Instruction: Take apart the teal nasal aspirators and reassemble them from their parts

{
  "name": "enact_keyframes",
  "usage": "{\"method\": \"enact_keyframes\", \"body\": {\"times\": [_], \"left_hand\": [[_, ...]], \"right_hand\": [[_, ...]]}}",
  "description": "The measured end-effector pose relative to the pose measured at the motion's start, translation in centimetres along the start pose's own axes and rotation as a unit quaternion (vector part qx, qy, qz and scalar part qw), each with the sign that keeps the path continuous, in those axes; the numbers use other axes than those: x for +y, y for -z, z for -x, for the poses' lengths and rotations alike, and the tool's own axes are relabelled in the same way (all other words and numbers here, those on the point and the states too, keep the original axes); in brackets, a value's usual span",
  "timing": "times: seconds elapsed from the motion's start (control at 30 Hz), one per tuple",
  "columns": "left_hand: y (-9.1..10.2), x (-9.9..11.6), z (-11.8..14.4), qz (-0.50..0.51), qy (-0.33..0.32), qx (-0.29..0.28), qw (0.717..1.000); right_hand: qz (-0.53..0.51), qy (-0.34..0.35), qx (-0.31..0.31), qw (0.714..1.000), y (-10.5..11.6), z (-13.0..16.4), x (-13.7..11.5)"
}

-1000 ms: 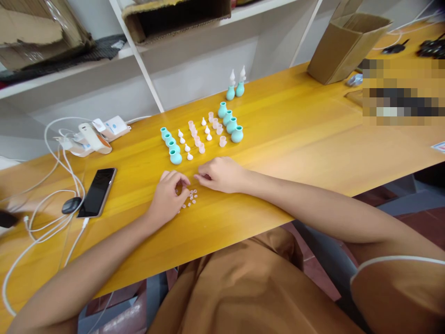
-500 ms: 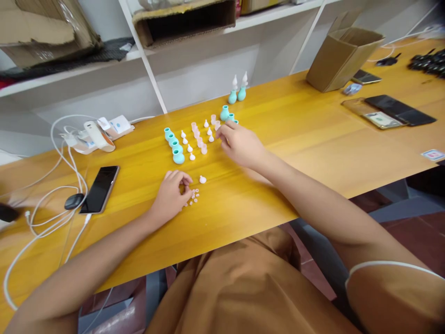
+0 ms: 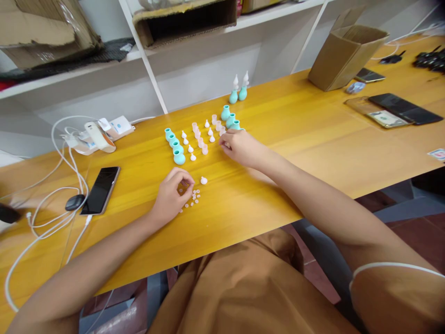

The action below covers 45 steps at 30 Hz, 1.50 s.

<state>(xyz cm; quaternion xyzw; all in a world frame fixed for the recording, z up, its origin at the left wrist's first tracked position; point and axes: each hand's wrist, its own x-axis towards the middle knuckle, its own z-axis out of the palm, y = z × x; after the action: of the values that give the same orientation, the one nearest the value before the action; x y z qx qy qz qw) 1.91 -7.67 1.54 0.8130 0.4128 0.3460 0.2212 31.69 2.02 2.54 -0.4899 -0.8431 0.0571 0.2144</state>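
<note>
My left hand (image 3: 173,192) is over the table with thumb and forefinger pinched together; anything between the tips is too small to make out. Beside it lie several tiny translucent rings (image 3: 194,196) and one white pointed nozzle (image 3: 203,180). My right hand (image 3: 239,147) is low at the right end of the rows, its fingers curled together and hiding what they may hold. Just past its fingertips stand small pink cups (image 3: 218,125) and white nozzles (image 3: 212,138). Turquoise bulb-shaped bottles (image 3: 231,120) stand behind this hand, and more turquoise bottles (image 3: 179,157) form a row at the left.
Two turquoise bottles with white tops (image 3: 233,95) stand near the wall. At the left are a phone (image 3: 100,190), white cables and a charger block (image 3: 100,137). A cardboard box (image 3: 342,58) and a dark phone (image 3: 405,108) are at the right.
My right hand has drawn slightly towards me, uncovering more of the turquoise bottles and a pink cup. The left hand's thumb and forefinger have risen slightly off the tiny rings.
</note>
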Motion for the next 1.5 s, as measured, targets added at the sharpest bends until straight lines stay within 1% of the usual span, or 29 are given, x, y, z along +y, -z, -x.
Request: {"method": "enact_keyframes", "body": {"times": [0.07, 0.13, 0.23, 0.3, 0.37, 0.53, 0.73, 0.83, 0.93, 1.03, 1.13, 1.23, 1.33, 1.4, 1.5], "left_hand": [[0.0, -0.1, -0.1, 0.005, -0.003, 0.002, 1.0], [0.0, -0.2, -0.1, -0.001, 0.008, 0.002, 1.0], [-0.1, -0.3, -0.1, -0.029, 0.028, -0.007, 0.999], [-0.1, -0.3, -0.1, -0.054, 0.038, -0.019, 0.998], [0.0, -0.1, -0.1, -0.084, 0.047, -0.028, 0.995], [-0.1, 0.2, 0.0, -0.151, 0.07, -0.047, 0.985], [0.0, 0.2, -0.1, -0.131, 0.079, -0.05, 0.987], [0.0, 0.2, -0.1, -0.125, 0.066, -0.044, 0.989], [0.1, 0.3, 0.0, -0.102, 0.043, -0.025, 0.994], [0.1, 0.3, 0.2, -0.06, 0.026, 0.001, 0.998], [0.1, 0.4, 0.3, -0.025, -0.003, 0.036, 0.999], [0.0, 0.3, 0.3, 0.035, -0.03, 0.072, 0.996], [0.0, 0.3, 0.0, 0.085, -0.039, 0.094, 0.991], [0.0, 0.4, -0.2, 0.096, -0.031, 0.101, 0.99], [0.1, 0.4, -0.3, 0.113, -0.018, 0.096, 0.989]], "right_hand": [[-0.054, 0.01, -0.003, 0.999, 0.2, 0.0, -0.5], [-0.098, 0.01, -0.011, 0.995, 0.4, 0.2, -1.3], [-0.129, -0.005, -0.041, 0.991, 0.5, 0.4, -2.2], [-0.133, -0.007, -0.069, 0.989, 0.3, 0.5, -2.4], [-0.133, 0.009, -0.093, 0.987, 0.2, 0.6, -2.2], [-0.138, 0.062, -0.113, 0.982, 0.0, 0.8, -1.7], [-0.144, 0.08, -0.116, 0.98, 0.0, 0.8, -1.6], [-0.146, 0.077, -0.12, 0.979, -0.1, 0.8, -1.8], [-0.148, 0.075, -0.094, 0.982, -0.3, 0.8, -2.0], [-0.17, 0.066, -0.035, 0.983, -0.4, 0.7, -2.3], [-0.223, 0.073, 0.009, 0.972, -0.3, 0.8, -3.0], [-0.274, 0.108, 0.023, 0.955, -0.1, 1.2, -3.9], [-0.299, 0.138, 0.042, 0.943, -0.2, 1.7, -4.9], [-0.305, 0.152, 0.05, 0.939, -0.3, 2.1, -5.5], [-0.313, 0.167, 0.041, 0.934, -0.4, 2.6, -6.2]]}}
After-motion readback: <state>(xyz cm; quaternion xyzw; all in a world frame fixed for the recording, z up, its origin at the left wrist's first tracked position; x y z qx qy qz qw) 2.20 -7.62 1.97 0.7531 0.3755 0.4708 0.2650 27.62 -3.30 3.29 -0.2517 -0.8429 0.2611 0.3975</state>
